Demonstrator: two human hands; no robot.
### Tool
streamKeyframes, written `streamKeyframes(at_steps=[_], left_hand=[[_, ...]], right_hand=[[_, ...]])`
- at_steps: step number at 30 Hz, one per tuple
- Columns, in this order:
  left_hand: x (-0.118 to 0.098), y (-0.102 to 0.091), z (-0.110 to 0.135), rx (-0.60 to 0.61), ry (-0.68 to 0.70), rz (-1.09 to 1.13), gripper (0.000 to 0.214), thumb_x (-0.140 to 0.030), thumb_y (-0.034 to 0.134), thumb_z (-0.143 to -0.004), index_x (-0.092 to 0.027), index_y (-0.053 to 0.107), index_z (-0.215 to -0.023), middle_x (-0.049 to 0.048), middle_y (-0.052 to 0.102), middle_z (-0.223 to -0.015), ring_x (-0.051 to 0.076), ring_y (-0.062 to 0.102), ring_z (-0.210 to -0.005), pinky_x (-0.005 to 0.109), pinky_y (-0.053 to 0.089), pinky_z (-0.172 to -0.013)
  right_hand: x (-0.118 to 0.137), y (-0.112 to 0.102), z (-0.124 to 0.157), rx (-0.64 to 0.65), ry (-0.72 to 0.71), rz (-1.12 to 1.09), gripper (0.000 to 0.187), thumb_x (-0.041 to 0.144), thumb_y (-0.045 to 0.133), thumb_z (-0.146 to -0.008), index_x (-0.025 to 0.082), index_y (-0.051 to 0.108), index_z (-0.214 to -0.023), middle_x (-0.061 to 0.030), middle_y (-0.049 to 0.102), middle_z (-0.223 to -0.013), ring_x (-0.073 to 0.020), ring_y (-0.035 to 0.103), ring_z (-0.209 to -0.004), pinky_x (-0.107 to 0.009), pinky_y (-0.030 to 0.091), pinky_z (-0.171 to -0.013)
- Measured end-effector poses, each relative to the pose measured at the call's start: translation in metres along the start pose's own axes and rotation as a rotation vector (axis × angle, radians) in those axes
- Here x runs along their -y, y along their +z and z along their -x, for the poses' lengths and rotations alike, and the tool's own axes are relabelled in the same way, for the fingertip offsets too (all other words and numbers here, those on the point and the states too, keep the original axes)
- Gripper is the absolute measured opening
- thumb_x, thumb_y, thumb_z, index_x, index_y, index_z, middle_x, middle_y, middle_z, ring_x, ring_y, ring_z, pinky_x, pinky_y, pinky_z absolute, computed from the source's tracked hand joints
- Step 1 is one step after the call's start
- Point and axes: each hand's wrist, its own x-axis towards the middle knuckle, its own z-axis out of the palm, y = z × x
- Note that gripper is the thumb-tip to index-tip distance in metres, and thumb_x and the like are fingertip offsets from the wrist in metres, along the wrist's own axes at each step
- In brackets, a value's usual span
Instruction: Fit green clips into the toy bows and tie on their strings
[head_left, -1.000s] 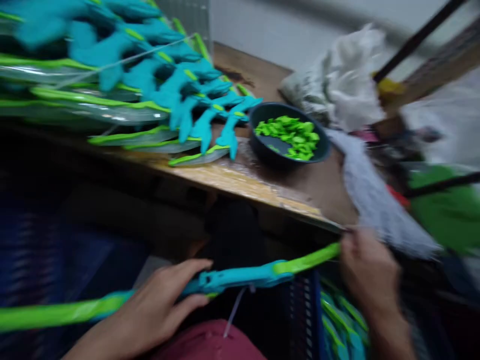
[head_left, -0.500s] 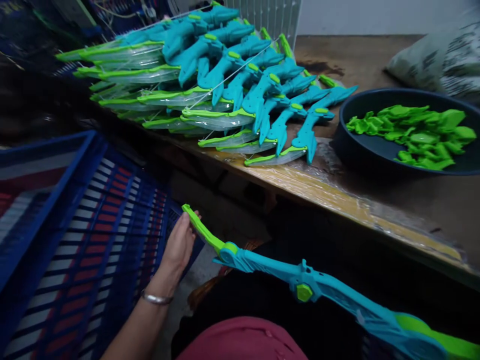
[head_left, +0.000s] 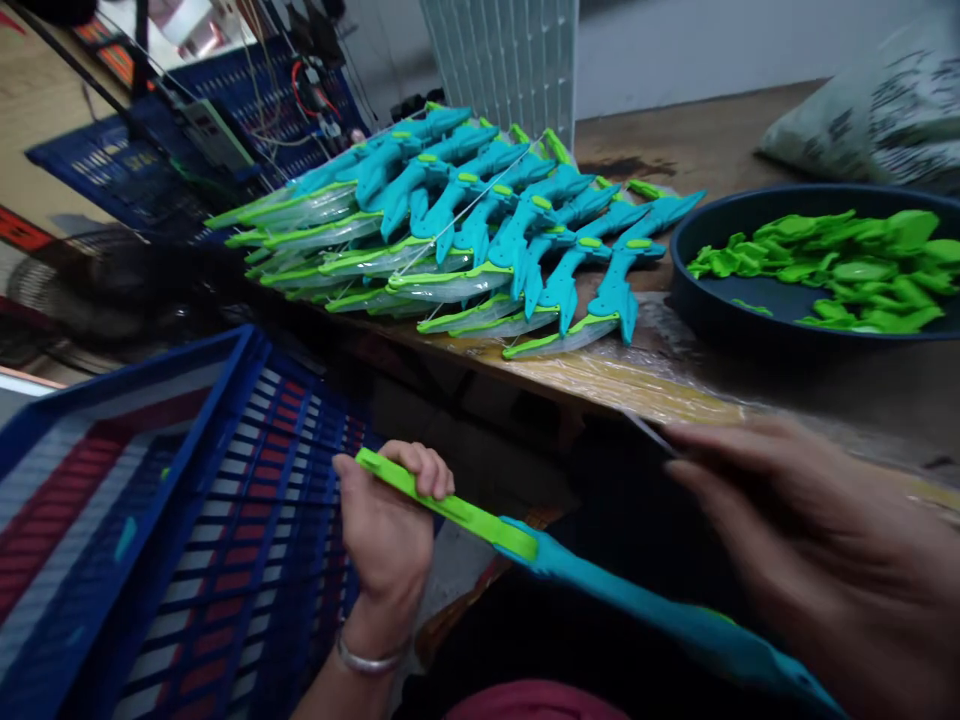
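My left hand (head_left: pixel 390 525) is closed around the green tip of a long teal and green toy bow (head_left: pixel 600 585) that stretches from it down to the lower right. My right hand (head_left: pixel 817 545) hovers blurred over the bow's middle, fingers together, with a thin pale sliver showing at the fingertips near the table edge. On the wooden table (head_left: pixel 675 385) lies a fanned stack of finished teal and green bows (head_left: pixel 480 225). A dark round bowl (head_left: pixel 709 305) of small green plastic parts (head_left: pixel 840 265) stands to the right of the stack.
A blue slatted plastic crate (head_left: pixel 172 520) stands at the lower left beside my left hand. A white grid panel (head_left: pixel 510 55) stands behind the stack, a grey printed sack (head_left: pixel 877 105) behind the bowl. Another blue crate (head_left: pixel 120 165) with wires sits at the far left.
My left hand has gone from touching the bow's tip to wrapping around it. The bow has shifted down and right. My right hand has come into view over the bow.
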Motion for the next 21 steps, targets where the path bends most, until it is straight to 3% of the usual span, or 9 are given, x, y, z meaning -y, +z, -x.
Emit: streamKeyframes(at_steps=[4, 8, 11, 15, 21], left_hand=[[-0.011, 0.016, 0.016, 0.151, 0.112, 0.024, 0.067, -0.077, 0.042, -0.090, -0.018, 0.057, -0.063, 0.0000, 0.043, -0.052, 0.016, 0.044, -0.053, 0.030, 0.041, -0.057], [-0.013, 0.019, 0.021, 0.193, 0.124, 0.120, 0.063, -0.074, 0.044, -0.090, -0.019, 0.056, -0.063, -0.0002, 0.042, -0.051, 0.016, 0.041, -0.054, 0.031, 0.040, -0.059], [-0.014, 0.017, 0.022, 0.213, 0.096, 0.180, 0.059, -0.071, 0.045, -0.091, -0.019, 0.056, -0.064, 0.0001, 0.041, -0.052, 0.016, 0.039, -0.056, 0.032, 0.039, -0.061], [-0.015, 0.017, 0.023, 0.239, 0.071, 0.226, 0.055, -0.069, 0.052, -0.088, -0.020, 0.055, -0.064, -0.0004, 0.042, -0.053, 0.016, 0.040, -0.055, 0.031, 0.040, -0.059], [-0.017, 0.019, 0.027, 0.188, 0.048, 0.299, 0.050, -0.065, 0.061, -0.085, -0.019, 0.063, -0.065, -0.0026, 0.039, -0.056, 0.013, 0.039, -0.054, 0.025, 0.044, -0.055]], right_hand=[[0.058, 0.048, -0.032, 0.110, -0.163, -0.405, 0.018, 0.007, 0.053, -0.097, 0.020, 0.066, -0.098, -0.0028, 0.061, -0.088, -0.0097, 0.061, -0.073, -0.019, 0.048, -0.061], [0.092, 0.073, -0.031, 0.218, -0.198, -0.539, 0.021, 0.015, 0.044, -0.100, 0.019, 0.064, -0.094, -0.0028, 0.058, -0.085, -0.0106, 0.059, -0.069, -0.019, 0.047, -0.055], [0.099, 0.079, -0.025, 0.212, -0.214, -0.500, 0.023, 0.024, 0.043, -0.104, 0.019, 0.065, -0.100, -0.0041, 0.060, -0.086, -0.0133, 0.061, -0.073, -0.020, 0.047, -0.055], [0.104, 0.084, -0.023, 0.213, -0.234, -0.447, 0.025, 0.022, 0.041, -0.105, 0.018, 0.065, -0.099, -0.0042, 0.060, -0.086, -0.0126, 0.061, -0.072, -0.019, 0.045, -0.054], [0.107, 0.085, -0.025, 0.189, -0.273, -0.360, 0.025, 0.026, 0.044, -0.105, 0.017, 0.067, -0.102, -0.0035, 0.058, -0.082, -0.0125, 0.059, -0.070, -0.018, 0.042, -0.050]])
